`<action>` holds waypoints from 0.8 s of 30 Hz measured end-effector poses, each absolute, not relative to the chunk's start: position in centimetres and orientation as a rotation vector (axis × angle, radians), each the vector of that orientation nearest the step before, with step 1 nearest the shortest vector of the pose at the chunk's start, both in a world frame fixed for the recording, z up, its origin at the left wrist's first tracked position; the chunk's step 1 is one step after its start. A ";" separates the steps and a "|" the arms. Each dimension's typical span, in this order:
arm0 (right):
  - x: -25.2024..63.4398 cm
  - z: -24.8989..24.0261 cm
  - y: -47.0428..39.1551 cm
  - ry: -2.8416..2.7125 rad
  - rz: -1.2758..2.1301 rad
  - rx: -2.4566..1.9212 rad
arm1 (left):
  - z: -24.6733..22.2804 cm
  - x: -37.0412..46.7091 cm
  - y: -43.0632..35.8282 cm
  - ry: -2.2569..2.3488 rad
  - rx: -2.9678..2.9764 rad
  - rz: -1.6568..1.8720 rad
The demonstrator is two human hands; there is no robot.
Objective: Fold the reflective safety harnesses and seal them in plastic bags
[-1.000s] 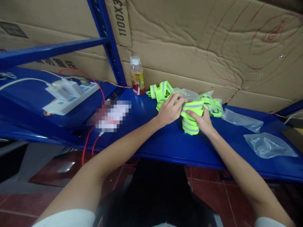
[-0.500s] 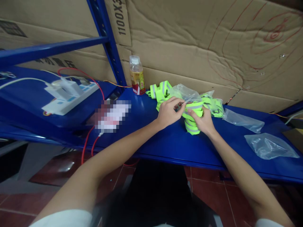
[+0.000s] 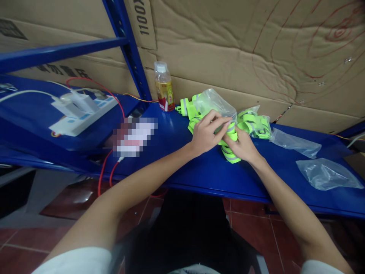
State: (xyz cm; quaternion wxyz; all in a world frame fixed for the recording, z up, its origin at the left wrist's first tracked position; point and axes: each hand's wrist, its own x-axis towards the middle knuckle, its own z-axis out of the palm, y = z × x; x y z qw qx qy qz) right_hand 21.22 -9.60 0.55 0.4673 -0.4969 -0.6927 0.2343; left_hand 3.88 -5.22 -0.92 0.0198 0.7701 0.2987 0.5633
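Gripping: both hands close on one bundle of neon-yellow reflective bands [image 3: 230, 152] at the middle of the blue shelf [image 3: 199, 173].
Left hand [image 3: 205, 134]: fingers curled, thumb and fingertips pinching the edge of a clear plastic bag [image 3: 214, 102] that stands up above the bundle.
Right hand [image 3: 242, 144]: clenched around the folded bands from the right side, pressing them down onto the shelf.
Bundle: resting on the shelf surface, grey stripes showing on the yellow, partly hidden by both hands.
Bag: its mouth meets the top of the bundle; whether the bands are partly inside cannot be told.
Just behind: more reflective bands [image 3: 188, 108] lie loose to the left, and a bagged set [image 3: 255, 123] lies to the right.
Further right: two empty clear bags [image 3: 295, 141] [image 3: 327, 175] lie flat on the shelf, well apart from the hands.
Back wall: a drink bottle [image 3: 163, 86] stands upright against the cardboard [image 3: 242, 49].
Left side: a white power strip [image 3: 81, 112] with plugs and a red cable [image 3: 107, 171] hanging over the shelf edge.
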 end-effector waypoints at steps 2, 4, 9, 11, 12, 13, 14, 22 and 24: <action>21.2 0.5 -9.7 -1.726 0.535 -1.268 | -0.8 3.8 -5.4 0.910 2.470 1.758; 21.2 0.4 -9.7 -1.707 0.520 -1.287 | -0.9 3.6 -5.3 0.878 2.604 1.746; 21.9 0.1 -8.9 -1.614 0.483 -1.236 | -1.2 2.9 -4.1 0.685 2.979 1.664; 22.1 0.0 -8.4 -1.552 0.485 -1.214 | -1.2 2.8 -3.7 0.632 3.028 1.726; 22.2 -0.1 -8.3 -1.511 0.496 -1.201 | -1.2 2.8 -3.5 0.625 3.028 1.749; 22.2 -0.2 -8.1 -1.468 0.511 -1.189 | -1.2 2.8 -3.4 0.626 3.018 1.759; 22.2 -0.4 -8.0 -1.430 0.527 -1.181 | -1.2 2.8 -3.3 0.631 2.998 1.763; 21.4 -1.6 -7.7 -1.265 0.565 -1.084 | -2.0 2.8 -2.0 0.666 2.734 1.588; 21.6 -1.8 -7.5 -1.274 0.566 -1.043 | -2.2 2.7 -2.0 0.576 2.638 1.542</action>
